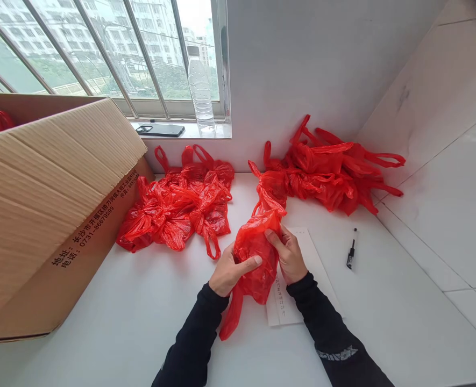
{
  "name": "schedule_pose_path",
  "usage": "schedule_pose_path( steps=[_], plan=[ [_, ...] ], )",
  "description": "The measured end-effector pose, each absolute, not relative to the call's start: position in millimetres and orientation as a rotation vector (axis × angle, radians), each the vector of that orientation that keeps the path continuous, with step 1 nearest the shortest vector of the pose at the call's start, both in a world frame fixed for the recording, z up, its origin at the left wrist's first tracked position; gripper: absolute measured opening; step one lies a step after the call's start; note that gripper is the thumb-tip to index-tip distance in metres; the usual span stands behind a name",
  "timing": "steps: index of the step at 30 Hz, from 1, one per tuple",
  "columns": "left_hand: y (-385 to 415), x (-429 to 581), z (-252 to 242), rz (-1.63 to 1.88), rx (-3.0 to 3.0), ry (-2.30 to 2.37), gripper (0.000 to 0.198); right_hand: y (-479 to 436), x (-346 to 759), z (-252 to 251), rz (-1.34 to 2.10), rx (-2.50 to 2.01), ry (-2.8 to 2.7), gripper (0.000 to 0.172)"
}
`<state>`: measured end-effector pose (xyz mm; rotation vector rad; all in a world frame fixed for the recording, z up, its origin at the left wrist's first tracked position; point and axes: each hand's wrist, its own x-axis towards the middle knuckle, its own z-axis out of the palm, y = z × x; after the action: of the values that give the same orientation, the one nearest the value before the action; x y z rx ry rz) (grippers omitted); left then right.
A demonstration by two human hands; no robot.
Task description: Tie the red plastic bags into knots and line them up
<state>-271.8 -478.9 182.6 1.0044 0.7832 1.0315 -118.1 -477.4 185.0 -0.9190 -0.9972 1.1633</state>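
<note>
Between my two hands is a red plastic bag (257, 263), crumpled and see-through, with one handle hanging down at its lower left. My left hand (232, 269) grips its left side, the thumb lying across the front. On the opposite side my right hand (288, 252) holds the bag's upper right edge, thumb in front and fingers behind. Whatever is inside the bag cannot be made out. A sheet of paper (312, 269) with handwritten marks lies beneath it, partly hidden by my right arm. Just behind the held bag sits another red bag, bunched against the pile at the back.
Knotted red bags (177, 209) lie left of centre, and a heap of red bags (330, 172) rests by the wall. A large cardboard box (68, 204) stands at the left. A black pen (350, 252) lies right. The windowsill holds a water bottle (200, 91) and phone (161, 130).
</note>
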Motion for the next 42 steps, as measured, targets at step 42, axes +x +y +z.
schedule_pose_path(
  steps=[42],
  plan=[
    [-564,-344,187,0.986,1.822,1.61,0.031,-483,-116,186,1.417,-0.662,-0.813,0.023]
  ],
)
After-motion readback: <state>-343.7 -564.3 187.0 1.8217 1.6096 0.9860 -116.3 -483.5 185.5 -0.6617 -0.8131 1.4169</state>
